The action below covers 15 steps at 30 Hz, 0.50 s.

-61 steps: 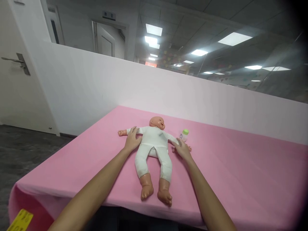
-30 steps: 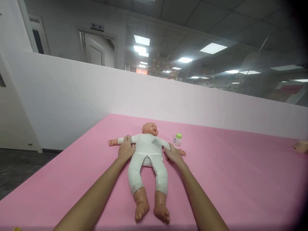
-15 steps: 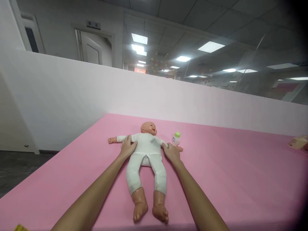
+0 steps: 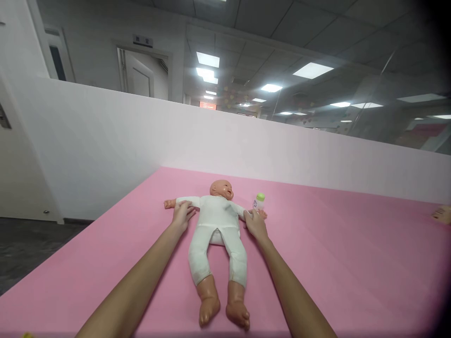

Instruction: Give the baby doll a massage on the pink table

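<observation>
the baby doll lies face up on the pink surface. the left hand rests open on one doll arm, the right hand on the other — fingers flat, seemingly pinning rather than gripping. a small green-capped bottle stands just beyond the right hand.

1. Left hand: bare, no glove, ring or watch visible.
2. Right hand: bare, likewise unadorned.
3. Both forearms: uncovered along full visible length; no sleeve in view.
</observation>
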Motion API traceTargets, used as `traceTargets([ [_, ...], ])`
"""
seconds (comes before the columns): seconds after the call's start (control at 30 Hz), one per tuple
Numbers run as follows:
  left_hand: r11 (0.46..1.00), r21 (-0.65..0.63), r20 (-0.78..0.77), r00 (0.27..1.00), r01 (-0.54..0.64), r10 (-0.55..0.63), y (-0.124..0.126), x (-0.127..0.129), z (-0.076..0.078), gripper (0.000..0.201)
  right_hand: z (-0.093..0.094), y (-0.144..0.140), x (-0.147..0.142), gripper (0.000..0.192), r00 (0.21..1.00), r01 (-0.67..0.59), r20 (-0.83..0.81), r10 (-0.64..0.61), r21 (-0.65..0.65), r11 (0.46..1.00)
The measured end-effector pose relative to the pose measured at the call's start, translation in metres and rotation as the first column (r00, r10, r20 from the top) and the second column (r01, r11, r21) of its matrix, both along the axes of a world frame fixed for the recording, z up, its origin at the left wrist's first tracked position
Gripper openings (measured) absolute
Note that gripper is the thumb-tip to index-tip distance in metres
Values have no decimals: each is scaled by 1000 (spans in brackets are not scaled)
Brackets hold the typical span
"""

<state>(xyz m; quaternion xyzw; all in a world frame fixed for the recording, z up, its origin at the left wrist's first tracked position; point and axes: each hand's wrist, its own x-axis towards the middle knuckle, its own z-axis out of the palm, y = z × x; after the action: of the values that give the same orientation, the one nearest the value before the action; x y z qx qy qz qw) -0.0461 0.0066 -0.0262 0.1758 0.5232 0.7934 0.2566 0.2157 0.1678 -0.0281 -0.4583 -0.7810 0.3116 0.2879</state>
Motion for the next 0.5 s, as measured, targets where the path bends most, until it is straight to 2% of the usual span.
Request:
traceTargets([
  [0.13,974,-71,105,973,215,-207,-5,13,14,69,5,7,4,50,992,-122,-57,114,-188,975],
  [0.23,953,-79,129,951,293,-282,-5,21,17,88,5,10,6,49,987,-161,-59,151,-232,959],
  [0.33,956,-30,139,949,291,-285,-2,22,13,87,1,10,5,48,991,-126,-61,117,-157,980],
  [0.5,981,79,109,977,178,-186,3,19,8,63,-3,4,3,45,1000,15,-25,-12,83,996],
])
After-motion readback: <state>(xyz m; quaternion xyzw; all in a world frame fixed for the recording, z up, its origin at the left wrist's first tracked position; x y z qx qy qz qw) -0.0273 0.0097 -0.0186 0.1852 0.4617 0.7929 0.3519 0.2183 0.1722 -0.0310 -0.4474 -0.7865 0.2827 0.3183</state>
